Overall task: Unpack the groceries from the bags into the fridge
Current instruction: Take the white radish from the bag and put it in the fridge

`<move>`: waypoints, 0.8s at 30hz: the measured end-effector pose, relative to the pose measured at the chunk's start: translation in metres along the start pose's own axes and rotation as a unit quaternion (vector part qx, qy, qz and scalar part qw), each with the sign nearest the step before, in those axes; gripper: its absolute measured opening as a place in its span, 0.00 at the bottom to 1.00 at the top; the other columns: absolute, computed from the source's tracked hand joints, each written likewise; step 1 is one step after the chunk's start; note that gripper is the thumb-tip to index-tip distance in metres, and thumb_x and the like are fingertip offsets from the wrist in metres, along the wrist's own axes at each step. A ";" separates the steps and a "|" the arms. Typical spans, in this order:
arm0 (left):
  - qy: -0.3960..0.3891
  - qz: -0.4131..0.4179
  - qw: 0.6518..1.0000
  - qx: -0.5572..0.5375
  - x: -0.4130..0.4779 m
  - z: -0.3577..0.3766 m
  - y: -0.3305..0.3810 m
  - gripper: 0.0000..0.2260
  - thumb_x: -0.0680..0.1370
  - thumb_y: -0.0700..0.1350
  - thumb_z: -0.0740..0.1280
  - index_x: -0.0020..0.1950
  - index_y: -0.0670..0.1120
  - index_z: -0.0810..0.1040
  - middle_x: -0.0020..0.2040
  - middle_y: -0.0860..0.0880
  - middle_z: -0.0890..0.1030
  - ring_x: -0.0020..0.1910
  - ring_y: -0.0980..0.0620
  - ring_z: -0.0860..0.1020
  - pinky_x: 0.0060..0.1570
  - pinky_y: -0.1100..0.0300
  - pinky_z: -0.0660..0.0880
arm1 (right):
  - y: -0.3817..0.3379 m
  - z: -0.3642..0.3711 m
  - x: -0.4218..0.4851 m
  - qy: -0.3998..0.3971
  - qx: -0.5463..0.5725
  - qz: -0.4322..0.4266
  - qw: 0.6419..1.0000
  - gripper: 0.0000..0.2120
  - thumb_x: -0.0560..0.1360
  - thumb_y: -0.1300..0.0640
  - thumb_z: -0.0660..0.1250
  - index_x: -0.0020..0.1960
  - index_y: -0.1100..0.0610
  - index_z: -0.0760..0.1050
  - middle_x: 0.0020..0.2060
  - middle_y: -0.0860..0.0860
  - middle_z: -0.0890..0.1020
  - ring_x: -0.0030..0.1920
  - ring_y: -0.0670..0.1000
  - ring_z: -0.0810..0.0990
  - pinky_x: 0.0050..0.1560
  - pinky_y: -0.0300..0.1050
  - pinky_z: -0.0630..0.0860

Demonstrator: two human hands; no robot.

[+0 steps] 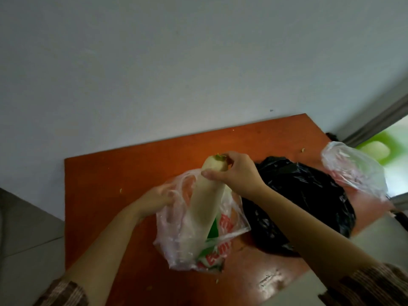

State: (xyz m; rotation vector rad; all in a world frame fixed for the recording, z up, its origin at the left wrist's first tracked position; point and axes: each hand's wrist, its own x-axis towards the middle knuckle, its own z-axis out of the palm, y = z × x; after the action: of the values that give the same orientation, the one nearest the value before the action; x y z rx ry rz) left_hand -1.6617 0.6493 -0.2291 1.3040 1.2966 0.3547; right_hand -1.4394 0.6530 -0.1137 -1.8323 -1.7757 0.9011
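We see a long white radish (205,199) standing tilted in the middle of the view. Its lower part is down inside a thin printed bag (223,228), and its upper part sticks out of the bag's mouth, leaning toward the far side. The cut top shows a small green stub. The right hand (236,173) grips that top end, with the fingers curled over the far side of the radish and the thumb lying across its near side. The left hand (154,200) is at the left edge of the printed bag, its fingers curled into the plastic and holding the rim; some fingers show only dimly through the film. The bag is clear with red and green lettering. It sits on an orange table (110,173) whose far edge meets a pale wall (176,62).

Just right of the printed bag, touching it, lies a crumpled black bag (309,202); we cannot tell what it holds. Farther right, at the table's right edge, lies a clear bag (353,171) with something pinkish inside, too blurred to name. A few small green scraps lie scattered on the tabletop. A brown striped sleeve (64,292) shows at each near corner. Grey floor tiles (28,239) show left of the table, and a bright green shape (384,146) shows past a frame at far right.
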 end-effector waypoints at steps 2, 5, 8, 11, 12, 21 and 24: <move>0.062 0.067 0.995 -0.050 -0.017 -0.003 0.018 0.31 0.69 0.42 0.67 0.73 0.52 0.67 0.70 0.54 0.68 0.67 0.55 0.67 0.60 0.58 0.70 | -0.001 -0.008 -0.010 0.003 0.009 -0.019 1.000 0.22 0.63 0.43 0.79 0.51 0.51 0.76 0.43 0.46 0.82 0.44 0.45 0.81 0.40 0.36 0.78; 0.007 0.146 0.988 -0.045 -0.038 0.022 0.045 0.33 0.64 0.51 0.69 0.70 0.56 0.69 0.71 0.56 0.69 0.70 0.58 0.66 0.67 0.56 0.68 | 0.004 -0.011 -0.021 0.016 0.034 -0.030 0.999 0.25 0.63 0.45 0.79 0.55 0.53 0.77 0.43 0.46 0.82 0.44 0.45 0.81 0.38 0.33 0.75; 0.012 0.122 0.991 0.052 -0.040 0.058 0.046 0.41 0.63 0.60 0.75 0.73 0.56 0.63 0.68 0.56 0.71 0.66 0.56 0.72 0.63 0.53 0.74 | 0.012 -0.013 -0.032 0.032 0.027 -0.042 0.998 0.33 0.61 0.36 0.77 0.59 0.54 0.77 0.47 0.48 0.81 0.47 0.47 0.81 0.40 0.34 0.72; 0.055 0.102 0.988 0.100 -0.043 0.081 0.049 0.41 0.59 0.63 0.77 0.69 0.56 0.66 0.59 0.56 0.77 0.57 0.55 0.77 0.56 0.54 0.77 | 0.020 -0.027 -0.054 0.051 0.039 -0.051 0.997 0.34 0.61 0.37 0.77 0.60 0.54 0.76 0.49 0.48 0.80 0.49 0.46 0.79 0.40 0.32 0.72; 0.071 0.116 0.983 0.120 -0.047 0.086 0.057 0.37 0.59 0.63 0.77 0.65 0.57 0.69 0.56 0.57 0.78 0.54 0.56 0.77 0.57 0.57 0.75 | 0.021 -0.036 -0.064 0.062 0.051 -0.053 0.995 0.34 0.62 0.39 0.78 0.61 0.55 0.76 0.50 0.47 0.80 0.49 0.45 0.79 0.41 0.32 0.73; 0.162 0.314 0.921 0.163 -0.086 0.179 0.201 0.36 0.55 0.63 0.77 0.61 0.58 0.76 0.55 0.59 0.79 0.52 0.57 0.77 0.50 0.51 0.77 | 0.057 -0.189 -0.172 0.182 0.241 -0.103 0.948 0.28 0.63 0.53 0.81 0.59 0.54 0.76 0.50 0.48 0.83 0.50 0.44 0.83 0.50 0.42 0.81; 0.151 0.362 0.906 0.158 -0.097 0.249 0.243 0.34 0.55 0.59 0.80 0.60 0.59 0.76 0.54 0.59 0.79 0.51 0.57 0.77 0.51 0.51 0.76 | 0.099 -0.240 -0.223 0.192 0.243 -0.102 0.945 0.28 0.63 0.54 0.81 0.60 0.53 0.76 0.51 0.49 0.84 0.50 0.45 0.83 0.51 0.45 0.81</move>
State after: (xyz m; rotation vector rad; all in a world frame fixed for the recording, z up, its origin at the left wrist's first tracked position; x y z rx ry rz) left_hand -1.3783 0.5268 -0.0408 2.0636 1.0989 0.9225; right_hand -1.1930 0.4557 0.0177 -1.3637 -1.3238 0.7525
